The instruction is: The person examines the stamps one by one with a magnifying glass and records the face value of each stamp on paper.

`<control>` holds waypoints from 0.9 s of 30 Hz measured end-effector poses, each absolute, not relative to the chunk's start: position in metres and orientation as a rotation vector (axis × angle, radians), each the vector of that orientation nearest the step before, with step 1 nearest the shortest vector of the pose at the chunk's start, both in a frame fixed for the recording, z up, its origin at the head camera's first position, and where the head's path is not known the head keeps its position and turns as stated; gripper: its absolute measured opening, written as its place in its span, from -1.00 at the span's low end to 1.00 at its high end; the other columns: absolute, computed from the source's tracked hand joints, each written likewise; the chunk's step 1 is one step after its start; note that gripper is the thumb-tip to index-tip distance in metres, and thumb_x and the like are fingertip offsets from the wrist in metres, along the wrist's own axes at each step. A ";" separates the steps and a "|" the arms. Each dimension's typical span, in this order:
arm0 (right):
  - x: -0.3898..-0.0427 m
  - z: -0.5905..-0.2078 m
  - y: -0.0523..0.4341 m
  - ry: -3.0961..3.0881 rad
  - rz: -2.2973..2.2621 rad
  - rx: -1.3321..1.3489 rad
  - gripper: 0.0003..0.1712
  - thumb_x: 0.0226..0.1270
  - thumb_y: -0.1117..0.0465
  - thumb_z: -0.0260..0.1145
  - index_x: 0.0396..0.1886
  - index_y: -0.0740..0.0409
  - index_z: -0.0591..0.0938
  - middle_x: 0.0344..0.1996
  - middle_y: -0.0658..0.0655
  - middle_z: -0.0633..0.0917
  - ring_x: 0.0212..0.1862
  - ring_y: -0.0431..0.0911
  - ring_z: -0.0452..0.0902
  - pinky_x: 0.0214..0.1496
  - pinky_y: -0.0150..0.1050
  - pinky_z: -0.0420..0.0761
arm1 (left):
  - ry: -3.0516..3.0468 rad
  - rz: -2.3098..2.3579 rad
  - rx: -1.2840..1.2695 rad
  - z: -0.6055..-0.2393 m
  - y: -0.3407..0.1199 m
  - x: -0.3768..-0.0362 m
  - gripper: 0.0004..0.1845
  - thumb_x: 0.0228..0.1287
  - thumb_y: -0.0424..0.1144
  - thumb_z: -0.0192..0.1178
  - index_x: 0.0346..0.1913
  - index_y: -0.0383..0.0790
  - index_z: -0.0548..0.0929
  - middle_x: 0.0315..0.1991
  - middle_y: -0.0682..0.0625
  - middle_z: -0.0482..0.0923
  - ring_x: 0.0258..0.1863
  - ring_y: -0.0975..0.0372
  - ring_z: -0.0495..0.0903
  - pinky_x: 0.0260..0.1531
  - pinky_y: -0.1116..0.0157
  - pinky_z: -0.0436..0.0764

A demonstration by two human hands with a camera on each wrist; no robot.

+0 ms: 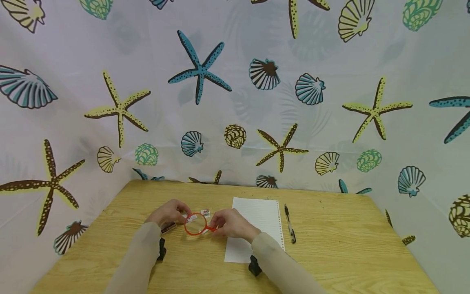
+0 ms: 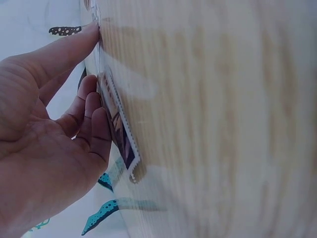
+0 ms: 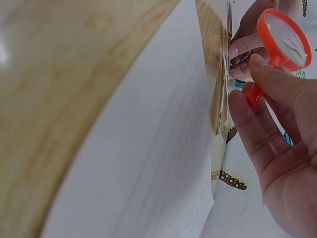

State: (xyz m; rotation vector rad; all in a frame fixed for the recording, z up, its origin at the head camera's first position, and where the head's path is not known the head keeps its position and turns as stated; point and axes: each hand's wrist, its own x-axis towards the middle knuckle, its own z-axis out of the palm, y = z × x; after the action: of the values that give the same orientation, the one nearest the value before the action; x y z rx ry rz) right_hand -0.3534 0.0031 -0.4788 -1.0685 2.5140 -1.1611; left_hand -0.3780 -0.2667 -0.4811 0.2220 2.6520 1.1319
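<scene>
My right hand (image 1: 233,223) grips an orange magnifying glass (image 3: 261,38) by its short handle, thumb on one side and fingers on the other. Its round lens is held low over the wooden table. At the lens's left rim, my left hand (image 1: 171,212) pinches a small pale stamp (image 1: 192,218) between thumb and forefinger; the stamp shows partly through the lens. In the left wrist view, the left hand's other fingers are curled beside a dark stamp (image 2: 121,126) with a perforated edge. Another stamp (image 1: 205,212) lies just beyond the lens.
A lined sheet of paper (image 1: 257,210) with a punched edge lies partly under my right forearm. Right of it is a black pen (image 1: 290,223). The wooden table (image 1: 338,245) meets a hanging cloth (image 1: 235,106) printed with shells and starfish.
</scene>
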 end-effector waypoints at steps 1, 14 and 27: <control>-0.354 -0.479 0.003 2.515 -1.161 -1.069 -0.83 0.06 0.31 0.54 -0.38 0.07 0.69 -0.46 -0.07 0.74 -0.45 -0.35 0.49 -0.44 -0.47 0.48 | 2.652 1.133 0.227 -0.481 -0.267 -0.378 -0.72 0.03 -0.56 0.28 -0.15 -0.33 0.72 -0.09 -0.15 0.60 -0.23 0.12 0.42 -0.31 0.27 0.53; -0.352 -0.476 0.006 2.507 -1.189 -1.035 -0.82 0.05 0.30 0.55 -0.42 0.03 0.68 -0.44 0.02 0.77 -0.45 -0.34 0.50 -0.43 -0.47 0.48 | 2.659 1.123 0.230 -0.482 -0.267 -0.378 -0.74 0.04 -0.55 0.29 -0.18 -0.29 0.73 0.01 -0.20 0.59 -0.12 0.08 0.45 -0.27 0.22 0.57; -0.352 -0.472 0.009 2.509 -1.155 -1.073 -0.84 0.06 0.32 0.54 -0.42 0.04 0.69 -0.46 -0.08 0.74 -0.40 -0.36 0.56 -0.37 -0.48 0.53 | 2.656 1.111 0.224 -0.482 -0.268 -0.378 -0.77 0.09 -0.53 0.31 -0.16 -0.30 0.71 0.04 -0.22 0.57 -0.05 0.06 0.48 -0.21 0.19 0.61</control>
State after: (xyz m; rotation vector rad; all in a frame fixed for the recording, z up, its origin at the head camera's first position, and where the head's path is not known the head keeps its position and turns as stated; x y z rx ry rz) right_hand -0.3525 0.0087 -0.4723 -1.0726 2.5092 -1.1549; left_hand -0.3779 -0.2677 -0.4818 0.2236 2.6556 1.1106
